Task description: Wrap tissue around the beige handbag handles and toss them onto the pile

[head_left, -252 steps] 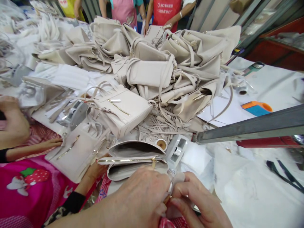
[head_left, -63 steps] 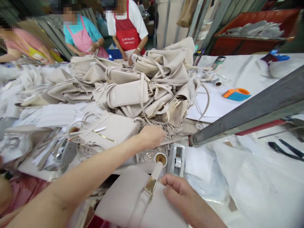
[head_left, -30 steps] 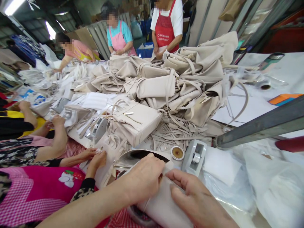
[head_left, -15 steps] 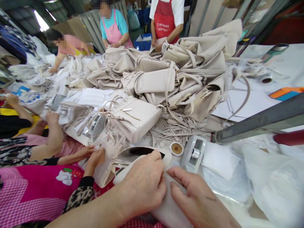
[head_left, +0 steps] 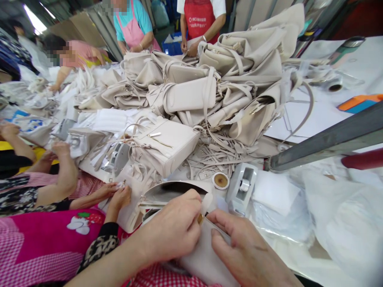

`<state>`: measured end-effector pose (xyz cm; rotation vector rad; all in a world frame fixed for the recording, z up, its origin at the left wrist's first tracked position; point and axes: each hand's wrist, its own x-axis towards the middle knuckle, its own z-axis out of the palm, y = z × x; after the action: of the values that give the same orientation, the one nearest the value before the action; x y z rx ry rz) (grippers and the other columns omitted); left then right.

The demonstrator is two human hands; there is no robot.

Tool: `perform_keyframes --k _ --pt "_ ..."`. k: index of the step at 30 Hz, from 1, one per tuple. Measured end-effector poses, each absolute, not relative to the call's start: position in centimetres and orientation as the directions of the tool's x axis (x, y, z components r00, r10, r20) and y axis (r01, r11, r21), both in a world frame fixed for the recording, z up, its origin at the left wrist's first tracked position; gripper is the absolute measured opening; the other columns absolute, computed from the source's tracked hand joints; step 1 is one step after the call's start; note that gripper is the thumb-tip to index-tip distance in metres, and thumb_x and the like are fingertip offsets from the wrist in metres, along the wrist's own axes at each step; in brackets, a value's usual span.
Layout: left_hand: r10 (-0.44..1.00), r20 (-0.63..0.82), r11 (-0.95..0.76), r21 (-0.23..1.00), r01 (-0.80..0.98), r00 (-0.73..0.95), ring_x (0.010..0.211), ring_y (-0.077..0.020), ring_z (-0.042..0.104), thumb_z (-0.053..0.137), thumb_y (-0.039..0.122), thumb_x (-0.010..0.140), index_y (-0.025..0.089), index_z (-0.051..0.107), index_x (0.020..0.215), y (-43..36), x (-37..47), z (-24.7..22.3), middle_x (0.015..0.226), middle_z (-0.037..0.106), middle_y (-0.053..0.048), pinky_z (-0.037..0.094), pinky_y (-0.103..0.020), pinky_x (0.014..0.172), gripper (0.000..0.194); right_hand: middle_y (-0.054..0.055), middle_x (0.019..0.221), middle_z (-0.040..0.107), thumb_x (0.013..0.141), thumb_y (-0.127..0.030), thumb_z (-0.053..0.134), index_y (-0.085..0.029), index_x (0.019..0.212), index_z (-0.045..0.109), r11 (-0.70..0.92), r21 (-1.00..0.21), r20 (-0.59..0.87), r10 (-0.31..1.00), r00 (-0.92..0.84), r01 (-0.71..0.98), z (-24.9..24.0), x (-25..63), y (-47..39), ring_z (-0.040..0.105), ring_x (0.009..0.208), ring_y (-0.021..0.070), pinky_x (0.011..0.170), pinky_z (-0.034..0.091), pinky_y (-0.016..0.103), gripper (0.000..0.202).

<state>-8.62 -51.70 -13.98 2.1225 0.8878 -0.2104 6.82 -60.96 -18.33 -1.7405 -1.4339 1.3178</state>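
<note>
A light beige handbag lies in front of me, its dark-lined mouth gaping at the far side. My left hand is closed over the bag, its fingers pinched on a small whitish strip that sticks up beside the knuckles. Just under those fingers shows a gold-coloured metal fitting. My right hand grips the bag's edge between thumb and fingers. The left fingertips are hidden behind the hand.
Beyond the bag stand a grey tape dispenser and a round tin. Beige bags and straps are heaped behind. A co-worker's hands hold another bag at left. A metal bar slants in from the right.
My left hand has shifted slightly left, away from the right hand. The whitish strip and gold fitting now show beside its fingers. My right hand keeps its grip on the bag.
</note>
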Motion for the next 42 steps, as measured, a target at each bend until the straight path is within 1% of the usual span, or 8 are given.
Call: perform_keyframes --k 8,16,21,26,28,32,37,42 --pt "0.545 -0.442 -0.416 0.595 0.688 0.712 0.077 -0.0162 0.049 0.047 0.01 0.075 0.022 0.036 0.068 -51.9 -8.4 -13.6 0.086 0.051 -0.002 0.038 -0.029 0.065 0.018 0.003 0.08 0.071 0.082 -0.015 0.046 -0.021 0.085 0.066 -0.231 -0.814 -0.333 0.938 -0.101 0.533 -18.2 6.7 -60.9 0.066 0.081 0.0203 0.075 0.048 0.029 0.022" --pt "0.534 -0.452 -0.454 0.56 0.693 0.714 0.083 -0.019 0.052 0.042 0.01 0.082 0.022 0.037 0.072 -52.7 -8.1 -14.2 0.089 0.053 -0.004 0.042 -0.032 0.073 0.017 0.003 0.077 0.071 0.08 -0.016 0.05 -0.022 0.086 0.068 -0.247 -0.816 -0.327 0.943 -0.065 0.522 -18.5 6.3 -61.5 0.066 0.079 0.0203 0.072 0.049 0.028 0.02" --pt "0.543 -0.388 -0.438 0.626 0.645 0.745 0.088 -0.018 0.053 0.043 0.009 0.085 0.021 0.043 0.075 -51.7 -8.9 -13.6 0.094 0.056 -0.004 0.043 -0.03 0.078 0.015 0.001 0.075 0.069 0.078 -0.019 0.05 -0.022 0.082 0.067 -0.368 -0.87 -0.402 0.915 -0.038 0.328 -17.7 6.9 -60.8 0.064 0.076 0.0187 0.07 0.049 0.027 0.018" --pt "0.557 -0.284 -0.464 0.673 0.575 0.781 0.112 -0.0225 0.051 0.05 0.016 0.089 0.021 0.054 0.115 -49.4 -9.7 -13.6 0.119 0.061 -0.006 0.034 -0.04 0.103 0.027 -0.001 0.075 0.066 0.079 -0.027 0.051 -0.02 0.091 0.064 -0.565 -0.825 -0.561 0.813 -0.159 0.019 -17.8 8.9 -59.2 0.056 0.064 0.0142 0.054 0.041 0.021 0.019" --pt "0.523 -0.284 -0.47 0.69 0.55 0.803 0.109 -0.023 0.052 0.05 0.019 0.091 0.02 0.058 0.11 -48.6 -9.5 -14.1 0.112 0.063 -0.006 0.033 -0.04 0.102 0.02 -0.001 0.073 0.064 0.078 -0.027 0.054 -0.019 0.088 0.064 -0.558 -0.829 -0.551 0.815 -0.182 0.009 -17.8 9.8 -58.6 0.053 0.063 0.0127 0.052 0.038 0.02 0.016" --pt "0.531 -0.376 -0.246 0.789 0.563 0.759 0.083 -0.0171 0.052 0.047 0.022 0.09 0.019 0.057 0.082 -48.2 -8.6 -15.4 0.086 0.059 -0.001 0.04 -0.029 0.078 0.013 -0.004 0.064 0.058 0.075 -0.023 0.057 -0.019 0.079 0.06 -0.57 -0.821 -0.559 0.791 -0.25 0.031 -17.0 11.0 -57.6 0.046 0.055 0.0094 0.047 0.031 0.017 0.007" --pt "0.534 -0.441 0.085 0.877 0.474 0.721 0.075 -0.0148 0.045 0.047 0.028 0.088 0.019 0.051 0.078 -49.6 -8.4 -16.5 0.079 0.051 0.002 0.037 -0.025 0.071 0.014 0.001 0.08 0.068 0.079 -0.027 0.058 -0.018 0.08 0.066 -0.543 -0.831 -0.555 0.797 -0.238 0.119 -16.2 10.3 -57.6 0.057 0.068 0.0133 0.056 0.043 0.02 0.013" --pt "0.498 -0.474 0.325 0.879 0.35 0.727 0.071 -0.0135 0.04 0.051 0.039 0.087 0.019 0.049 0.077 -50.4 -9.2 -17.4 0.076 0.047 0.003 0.035 -0.024 0.067 0.022 -0.002 0.069 0.062 0.081 -0.043 0.066 -0.017 0.083 0.067 -0.643 -0.764 -0.599 0.74 -0.306 -0.061 -17.2 9.5 -58.4 0.05 0.058 0.0099 0.053 0.04 0.018 0.027"
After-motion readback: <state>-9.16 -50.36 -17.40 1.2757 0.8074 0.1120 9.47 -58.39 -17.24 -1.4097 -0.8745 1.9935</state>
